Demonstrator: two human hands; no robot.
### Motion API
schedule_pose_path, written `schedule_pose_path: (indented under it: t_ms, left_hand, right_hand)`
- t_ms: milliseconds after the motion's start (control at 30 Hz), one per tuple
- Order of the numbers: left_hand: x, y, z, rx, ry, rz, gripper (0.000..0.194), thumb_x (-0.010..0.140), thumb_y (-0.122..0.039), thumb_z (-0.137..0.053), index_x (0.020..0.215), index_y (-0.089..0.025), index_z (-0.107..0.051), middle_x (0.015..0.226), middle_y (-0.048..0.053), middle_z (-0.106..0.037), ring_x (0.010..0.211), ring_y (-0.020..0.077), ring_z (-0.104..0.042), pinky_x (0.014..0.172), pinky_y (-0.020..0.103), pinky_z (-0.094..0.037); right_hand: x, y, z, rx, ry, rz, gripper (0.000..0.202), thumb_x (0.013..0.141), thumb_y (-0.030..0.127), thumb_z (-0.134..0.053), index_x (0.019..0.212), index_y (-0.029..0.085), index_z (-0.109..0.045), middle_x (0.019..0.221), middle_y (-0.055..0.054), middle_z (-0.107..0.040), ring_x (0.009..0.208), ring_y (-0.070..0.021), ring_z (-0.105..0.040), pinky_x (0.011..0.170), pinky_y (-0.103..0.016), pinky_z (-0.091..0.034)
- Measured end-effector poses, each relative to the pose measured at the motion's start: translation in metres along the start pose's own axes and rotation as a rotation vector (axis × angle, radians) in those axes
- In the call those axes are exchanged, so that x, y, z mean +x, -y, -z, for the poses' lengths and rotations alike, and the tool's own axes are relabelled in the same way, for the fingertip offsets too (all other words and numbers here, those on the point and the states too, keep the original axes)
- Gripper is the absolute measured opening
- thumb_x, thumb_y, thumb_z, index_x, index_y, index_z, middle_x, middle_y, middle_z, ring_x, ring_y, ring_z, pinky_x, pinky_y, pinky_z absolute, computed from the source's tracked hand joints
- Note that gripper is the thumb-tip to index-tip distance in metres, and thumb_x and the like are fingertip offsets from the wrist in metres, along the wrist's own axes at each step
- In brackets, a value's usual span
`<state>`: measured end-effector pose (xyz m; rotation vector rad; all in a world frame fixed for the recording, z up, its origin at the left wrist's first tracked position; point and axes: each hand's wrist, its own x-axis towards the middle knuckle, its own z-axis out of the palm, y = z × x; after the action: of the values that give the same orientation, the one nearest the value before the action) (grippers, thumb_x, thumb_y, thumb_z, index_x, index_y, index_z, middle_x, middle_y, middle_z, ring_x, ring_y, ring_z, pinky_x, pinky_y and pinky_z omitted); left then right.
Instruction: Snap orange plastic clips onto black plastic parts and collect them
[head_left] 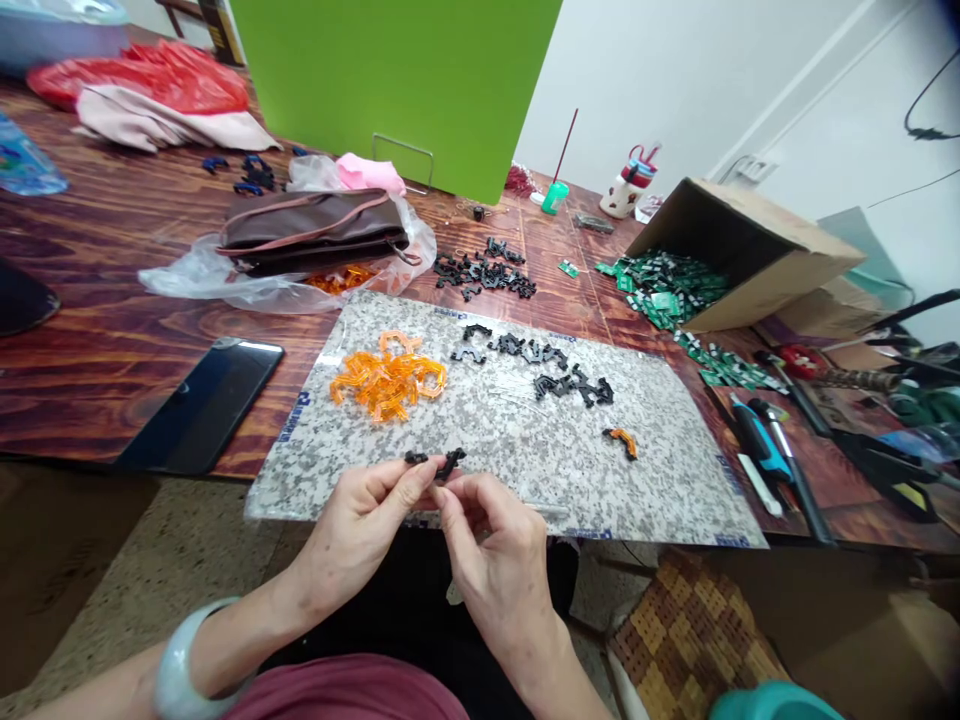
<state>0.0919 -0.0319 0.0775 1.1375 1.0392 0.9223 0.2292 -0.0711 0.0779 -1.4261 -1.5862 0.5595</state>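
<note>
A small black plastic part (451, 463) is pinched in my left hand (364, 525), over the near edge of the speckled board (480, 430). My right hand (495, 545) is closed beside it, its thumb and finger pinched together at the part's lower side; whatever they hold is too small to name. Orange translucent clips (388, 385) are heaped on the board's left. Black curved parts (581, 385) lie in loose groups farther back, with thin pale strands (517, 390) near them. One orange-and-black piece (622, 442) rests alone toward the right.
A phone (202, 405) lies left of the board. Behind are a brown bag (315, 230) on plastic, more black parts (487, 275) and a green panel (405, 90). At right, a cardboard box (757, 250) spills green circuit boards (667, 285); tools (761, 440) lie nearer.
</note>
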Motion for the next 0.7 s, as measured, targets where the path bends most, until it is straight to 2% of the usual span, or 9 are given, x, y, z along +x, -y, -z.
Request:
schedule_pose_path:
  t_ms: [100, 267, 700]
  left_hand:
    - [-0.0007, -0.0015, -0.0021, -0.02, -0.011, 0.011, 0.034, 0.082, -0.047, -0.07, 0.067, -0.017, -0.076, 0.074, 0.003, -0.078, 0.073, 0.0178, -0.07, 0.072, 0.022, -0.056]
    - [-0.0019, -0.0015, -0.0022, -0.023, -0.02, 0.022, 0.033, 0.082, -0.047, -0.07, 0.072, -0.017, -0.078, 0.072, 0.003, -0.077, 0.071, 0.0177, -0.069, 0.068, 0.022, -0.056]
    - [-0.0014, 0.0009, -0.0018, -0.015, 0.006, 0.029, 0.035, 0.084, -0.047, -0.067, 0.075, -0.015, -0.078, 0.075, 0.004, -0.077, 0.073, 0.0189, -0.068, 0.071, 0.025, -0.056]
  right_hand:
    - [-0.0012, 0.0009, -0.0008, -0.016, -0.011, 0.041, 0.016, 0.092, 0.013, -0.054, 0.079, 0.014, -0.064, 0.073, -0.004, -0.067, 0.06, -0.0114, -0.063, 0.058, -0.019, -0.047]
    - [-0.0024, 0.0029, -0.0003, -0.028, -0.001, 0.064, 0.018, 0.093, 0.013, -0.052, 0.079, 0.014, -0.063, 0.071, -0.004, -0.066, 0.059, -0.0116, -0.062, 0.057, -0.019, -0.047]
    - [-0.0032, 0.0039, -0.0019, -0.054, -0.009, 0.072, 0.021, 0.094, 0.014, -0.05, 0.077, 0.016, -0.061, 0.068, -0.003, -0.064, 0.056, -0.0117, -0.06, 0.056, -0.021, -0.045]
